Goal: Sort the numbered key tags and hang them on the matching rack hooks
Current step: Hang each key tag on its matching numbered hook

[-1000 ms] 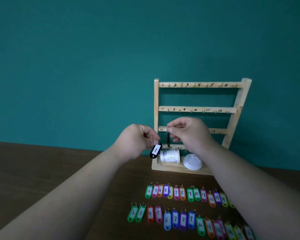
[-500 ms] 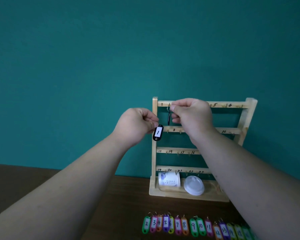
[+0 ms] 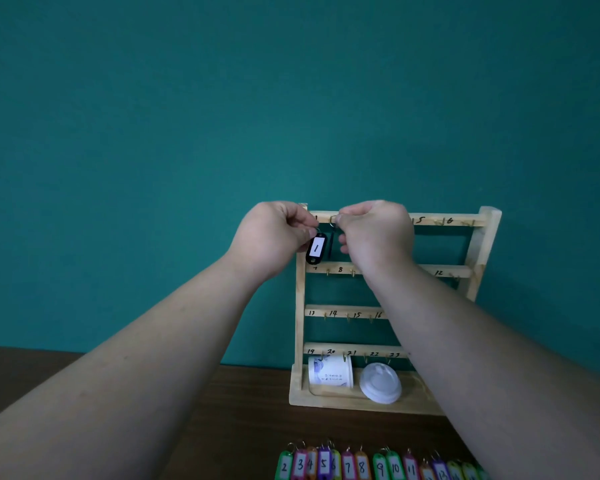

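Left hand (image 3: 274, 237) pinches black tag 1 (image 3: 316, 249) by its ring, right hand (image 3: 378, 233) pinches a second tag (image 3: 331, 242) by its ring at the rack (image 3: 482, 244): probably light, stiff plastic, best held there.

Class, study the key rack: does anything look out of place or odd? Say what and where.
Yes: a paper cup lies on its side in the bottom tray of the rack, a white lid beside it; both look unrelated to the sorting.
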